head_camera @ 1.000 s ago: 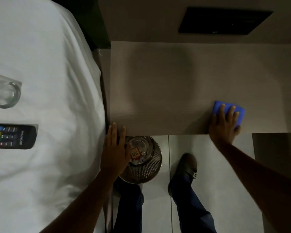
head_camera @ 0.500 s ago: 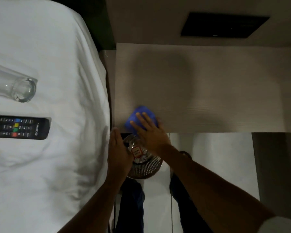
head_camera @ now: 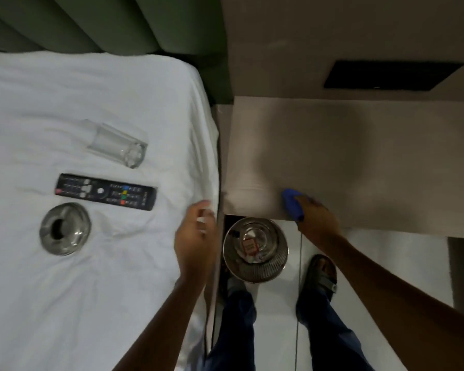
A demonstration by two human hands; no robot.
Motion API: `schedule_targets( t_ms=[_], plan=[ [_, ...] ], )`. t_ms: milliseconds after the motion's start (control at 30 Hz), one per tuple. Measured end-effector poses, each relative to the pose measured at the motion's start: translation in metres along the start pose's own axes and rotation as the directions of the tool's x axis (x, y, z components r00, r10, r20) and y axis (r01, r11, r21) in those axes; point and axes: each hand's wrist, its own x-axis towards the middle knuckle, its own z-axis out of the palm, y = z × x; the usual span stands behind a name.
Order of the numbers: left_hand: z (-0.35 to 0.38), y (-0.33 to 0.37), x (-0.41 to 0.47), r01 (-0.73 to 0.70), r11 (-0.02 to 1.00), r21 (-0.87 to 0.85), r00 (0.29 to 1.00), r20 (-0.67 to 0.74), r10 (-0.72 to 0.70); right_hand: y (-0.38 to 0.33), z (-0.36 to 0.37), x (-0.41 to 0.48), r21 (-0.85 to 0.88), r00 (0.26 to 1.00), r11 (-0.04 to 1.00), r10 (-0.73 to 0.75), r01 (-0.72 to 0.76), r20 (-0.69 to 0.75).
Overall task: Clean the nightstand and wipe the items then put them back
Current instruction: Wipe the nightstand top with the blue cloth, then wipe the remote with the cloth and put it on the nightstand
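Note:
The bare beige nightstand top (head_camera: 359,156) fills the right of the view. My right hand (head_camera: 316,218) grips a blue cloth (head_camera: 292,203) at the top's front edge. Over the bed's edge, left of the nightstand, hovers my left hand (head_camera: 196,236), loosely curled and blurred, with nothing clearly in it. On the white bed sheet (head_camera: 91,290) lie a clear glass (head_camera: 117,145) on its side, a black remote control (head_camera: 106,192) and a round metal ashtray (head_camera: 65,232).
A metal waste bin (head_camera: 255,253) with some rubbish stands on the floor under the nightstand's front edge, between bed and my feet (head_camera: 322,274). A green padded headboard (head_camera: 105,22) is behind the bed. A dark panel (head_camera: 391,74) sits in the wall above the nightstand.
The view swung left, showing more of the bed and the ashtray. My right hand drew the cloth to the front edge. My left hand left the nightstand corner and moved over the bed's edge.

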Motion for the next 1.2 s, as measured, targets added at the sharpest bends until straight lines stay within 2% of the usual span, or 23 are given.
schedule_targets(
  t_ms=[33, 67, 133, 167, 233, 267, 300, 367, 467, 567, 700, 767, 833, 867, 933, 1000, 1067, 1133, 1200],
  plan=[
    [-0.014, 0.005, 0.006, 0.093, 0.993, -0.069, 0.990, -0.102, -0.100, -0.007, -0.006, -0.004, 0.230, 0.997, 0.972, 0.049, -0.035, -0.053],
    [-0.025, 0.009, 0.011, 0.161, 0.977, -0.140, 0.962, -0.201, -0.187, -0.014, -0.012, -0.009, 0.432, 0.990, 0.898, 0.120, -0.079, -0.067],
    [-0.043, 0.008, 0.024, 0.273, 0.924, -0.270, 0.844, -0.393, -0.364, -0.023, -0.021, -0.014, 0.745, 0.971, 0.650, 0.239, -0.150, -0.014],
    [-0.049, 0.003, 0.033, 0.360, 0.864, -0.353, 0.751, -0.440, -0.493, -0.024, -0.025, -0.016, 0.849, 0.960, 0.498, 0.278, -0.177, 0.036],
    [-0.060, -0.012, 0.055, 0.554, 0.643, -0.528, 0.553, -0.345, -0.759, -0.024, -0.033, -0.023, 0.937, 0.954, 0.278, 0.266, -0.211, 0.136],
    [-0.065, -0.018, 0.067, 0.642, 0.556, -0.528, 0.497, -0.265, -0.826, -0.022, -0.038, -0.027, 0.948, 0.958, 0.227, 0.231, -0.225, 0.172],
    [-0.071, -0.022, 0.077, 0.714, 0.510, -0.480, 0.473, -0.206, -0.857, -0.022, -0.042, -0.031, 0.953, 0.958, 0.189, 0.207, -0.238, 0.198],
    [-0.079, -0.022, 0.094, 0.765, 0.460, -0.451, 0.452, -0.134, -0.882, -0.023, -0.051, -0.039, 0.968, 0.957, 0.081, 0.188, -0.239, 0.221],
    [-0.084, -0.014, 0.110, 0.713, 0.375, -0.592, 0.444, -0.032, -0.896, -0.025, -0.059, -0.047, 0.976, 0.969, -0.045, 0.118, -0.211, 0.215],
    [-0.086, -0.007, 0.110, 0.636, 0.269, -0.723, 0.465, 0.081, -0.882, -0.023, -0.067, -0.047, 0.967, 0.974, -0.139, 0.039, -0.214, 0.221],
    [-0.090, 0.017, 0.086, 0.433, 0.271, -0.860, 0.529, -0.001, -0.849, -0.019, -0.077, -0.046, 0.951, 0.977, -0.235, -0.119, -0.203, 0.179],
    [-0.086, 0.038, 0.066, 0.348, 0.350, -0.870, 0.591, -0.087, -0.802, -0.019, -0.080, -0.043, 0.973, 0.982, -0.148, -0.093, -0.179, 0.167],
    [-0.080, 0.061, 0.043, 0.303, 0.491, -0.817, 0.670, -0.183, -0.719, -0.023, -0.084, -0.039, 0.987, 0.988, -0.035, 0.000, -0.157, 0.157],
    [-0.076, 0.073, 0.031, 0.277, 0.555, -0.785, 0.719, -0.213, -0.661, -0.026, -0.087, -0.035, 0.987, 0.986, -0.027, 0.051, -0.156, 0.157],
    [-0.064, 0.095, 0.010, 0.236, 0.616, -0.752, 0.815, -0.191, -0.547, -0.031, -0.096, -0.025, 0.990, 0.983, 0.010, 0.123, -0.139, 0.136],
    [-0.045, 0.108, -0.008, 0.283, 0.619, -0.732, 0.880, -0.058, -0.471, -0.037, -0.106, -0.015, 0.965, 0.983, 0.240, 0.170, -0.106, 0.066],
    [-0.024, 0.116, -0.020, 0.403, 0.566, -0.719, 0.890, 0.163, -0.426, -0.047, -0.118, -0.006, 0.881, 0.974, 0.471, 0.219, -0.050, -0.061],
    [-0.005, 0.122, -0.030, 0.557, 0.483, -0.675, 0.827, 0.403, -0.391, -0.061, -0.132, -0.003, 0.779, 0.952, 0.615, 0.145, 0.126, -0.269],
    [0.009, 0.126, -0.037, 0.650, 0.485, -0.585, 0.756, 0.559, -0.339, -0.071, -0.141, -0.003, 0.537, 0.891, 0.786, -0.037, 0.306, -0.453]
  ],
)
